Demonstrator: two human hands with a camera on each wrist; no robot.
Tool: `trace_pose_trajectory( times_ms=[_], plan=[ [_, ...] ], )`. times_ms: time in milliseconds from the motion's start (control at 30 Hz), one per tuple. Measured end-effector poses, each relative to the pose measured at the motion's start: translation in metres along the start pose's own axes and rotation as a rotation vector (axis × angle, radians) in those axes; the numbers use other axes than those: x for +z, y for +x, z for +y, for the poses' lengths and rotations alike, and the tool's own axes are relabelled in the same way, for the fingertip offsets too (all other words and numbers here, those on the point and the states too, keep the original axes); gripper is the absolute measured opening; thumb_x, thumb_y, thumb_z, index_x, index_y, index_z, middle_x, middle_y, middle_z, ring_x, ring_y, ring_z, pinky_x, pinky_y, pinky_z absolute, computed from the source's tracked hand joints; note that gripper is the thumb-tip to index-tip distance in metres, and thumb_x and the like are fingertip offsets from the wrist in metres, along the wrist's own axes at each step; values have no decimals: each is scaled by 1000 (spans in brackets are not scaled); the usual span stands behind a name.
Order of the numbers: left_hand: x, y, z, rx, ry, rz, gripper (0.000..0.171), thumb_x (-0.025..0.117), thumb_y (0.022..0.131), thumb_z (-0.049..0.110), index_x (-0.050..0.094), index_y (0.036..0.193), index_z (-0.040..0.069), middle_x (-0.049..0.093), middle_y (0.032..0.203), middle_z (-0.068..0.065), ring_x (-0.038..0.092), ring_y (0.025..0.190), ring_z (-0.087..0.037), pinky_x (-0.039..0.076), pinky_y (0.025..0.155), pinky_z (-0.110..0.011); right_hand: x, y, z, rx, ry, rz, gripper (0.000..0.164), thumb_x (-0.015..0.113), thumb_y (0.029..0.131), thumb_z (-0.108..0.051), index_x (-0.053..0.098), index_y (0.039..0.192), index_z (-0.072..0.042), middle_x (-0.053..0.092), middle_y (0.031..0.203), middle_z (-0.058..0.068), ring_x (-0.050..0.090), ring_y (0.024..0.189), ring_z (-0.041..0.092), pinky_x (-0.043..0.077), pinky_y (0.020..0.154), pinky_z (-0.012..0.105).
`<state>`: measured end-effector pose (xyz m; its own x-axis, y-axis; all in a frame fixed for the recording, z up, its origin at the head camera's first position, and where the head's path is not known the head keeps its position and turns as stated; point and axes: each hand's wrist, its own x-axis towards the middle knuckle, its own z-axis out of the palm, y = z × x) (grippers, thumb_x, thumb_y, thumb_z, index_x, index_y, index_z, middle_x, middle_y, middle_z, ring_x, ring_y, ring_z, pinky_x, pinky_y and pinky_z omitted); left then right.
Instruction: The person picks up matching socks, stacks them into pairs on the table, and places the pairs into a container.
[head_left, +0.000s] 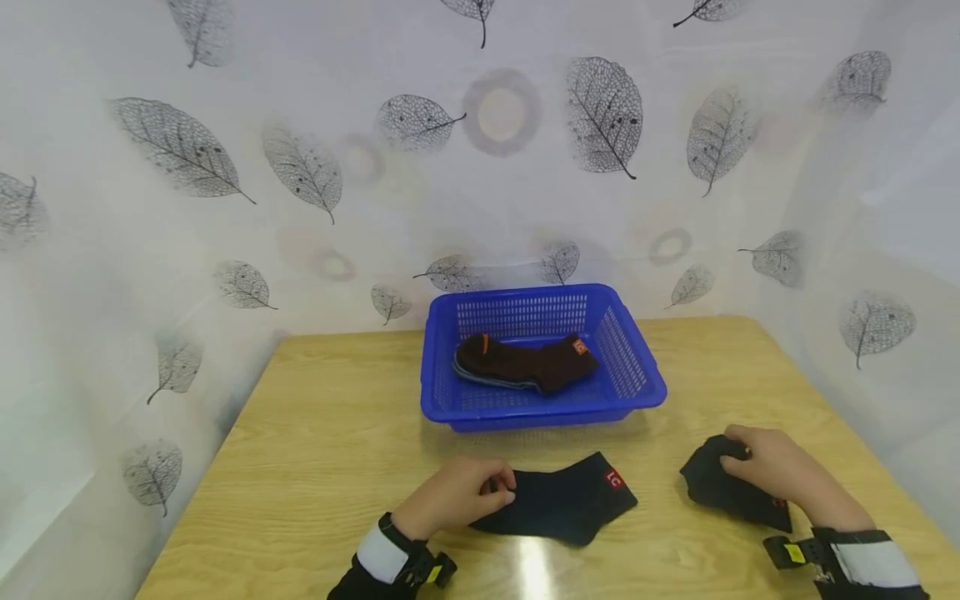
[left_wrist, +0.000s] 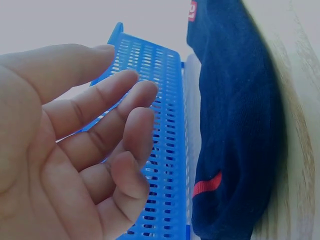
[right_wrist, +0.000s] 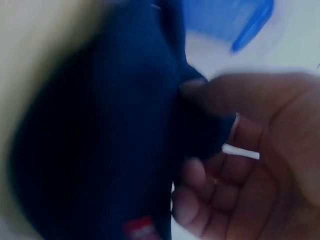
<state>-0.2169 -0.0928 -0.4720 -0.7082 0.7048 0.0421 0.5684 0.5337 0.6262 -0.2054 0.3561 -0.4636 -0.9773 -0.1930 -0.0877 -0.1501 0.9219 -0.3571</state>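
Note:
A dark navy sock [head_left: 562,500] with a red LC label lies flat on the table, its cuff to the right. My left hand [head_left: 468,496] hovers at the toe end of it, fingers loosely bent. In the left wrist view nothing sits between that hand's thumb and fingers [left_wrist: 95,130], and the sock [left_wrist: 240,120] is beside them. At the right, my right hand [head_left: 780,471] pinches a second dark sock [head_left: 727,492] between thumb and fingers. This one is bunched near the grip, and its red label [right_wrist: 141,229] shows low in the right wrist view.
A blue plastic basket [head_left: 540,414] with slotted walls stands at the back of the wooden table [head_left: 330,433]. Dark brown socks [head_left: 517,362] with an orange label lie stacked in it. Behind hangs a white leaf-print sheet [head_left: 510,217].

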Motion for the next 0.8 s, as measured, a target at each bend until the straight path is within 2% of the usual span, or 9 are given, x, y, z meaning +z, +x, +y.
trace_pose_trajectory(
  times_ms=[67, 133, 167, 300, 433, 533, 633, 767, 800],
  plan=[
    [2, 2, 0, 14, 17, 1, 8, 72, 96, 19, 72, 100, 12, 67, 83, 9, 54, 73, 4, 47, 68, -17, -6, 2, -24, -72, 40, 47, 14, 68, 91, -10, 58, 90, -1, 54, 69, 7, 55, 57, 19, 46, 56, 32],
    [4, 3, 1, 19, 34, -1, 7, 73, 95, 19, 72, 99, 13, 67, 83, 10, 54, 73, 4, 47, 68, -16, -10, 4, -47, -139, 82, 96, 20, 68, 90, -8, 50, 83, -12, 40, 62, -6, 41, 47, 7, 36, 50, 25],
    [5, 4, 1, 18, 35, -2, 7, 73, 95, 19, 72, 100, 13, 67, 84, 10, 54, 73, 5, 47, 68, -15, -13, 5, -59, -175, 101, 113, 20, 68, 90, -8, 50, 83, -13, 41, 61, -8, 42, 45, 4, 37, 48, 24],
    [8, 8, 6, 18, 36, 7, 8, 71, 96, 20, 72, 100, 13, 67, 84, 11, 55, 74, 5, 48, 70, -16, -17, 10, -97, -333, 168, 185, 18, 70, 90, -6, 53, 86, -12, 41, 62, -14, 41, 49, -3, 38, 49, 22],
    [13, 22, 15, 31, 28, 42, 9, 70, 98, 21, 72, 101, 13, 71, 90, 7, 57, 77, 4, 49, 73, -18, -12, 17, -124, -501, 242, 257, 28, 72, 86, -2, 48, 83, -17, 37, 72, -16, 38, 61, -4, 35, 54, 21],
    [18, 37, 23, -7, -81, 59, 19, 65, 101, 24, 71, 113, 11, 73, 107, -1, 64, 87, -2, 52, 79, -20, -7, 22, -140, -579, 374, 250, 23, 71, 87, 2, 56, 86, -15, 48, 77, -15, 46, 68, -3, 42, 58, 22],
    [24, 47, 29, -41, -275, 69, 29, 58, 105, 22, 65, 129, 6, 72, 116, -10, 66, 90, -9, 53, 77, -22, -1, 25, -153, -604, 530, 186, 17, 70, 91, 4, 64, 93, -11, 60, 85, -11, 57, 77, 0, 52, 66, 24],
    [31, 48, 34, -16, -525, 44, 33, 52, 106, 13, 60, 137, 2, 69, 119, -16, 61, 93, -7, 51, 80, -22, 6, 27, -165, -629, 672, 105, 10, 68, 94, 4, 65, 96, -5, 65, 91, -6, 63, 83, 3, 56, 73, 25],
    [32, 48, 35, -3, -582, 33, 35, 51, 106, 12, 58, 139, 2, 67, 124, -17, 59, 98, -6, 50, 85, -22, 7, 27, -167, -635, 692, 94, 9, 68, 94, 4, 65, 97, -4, 65, 92, -5, 63, 83, 3, 56, 73, 25]
  ],
)
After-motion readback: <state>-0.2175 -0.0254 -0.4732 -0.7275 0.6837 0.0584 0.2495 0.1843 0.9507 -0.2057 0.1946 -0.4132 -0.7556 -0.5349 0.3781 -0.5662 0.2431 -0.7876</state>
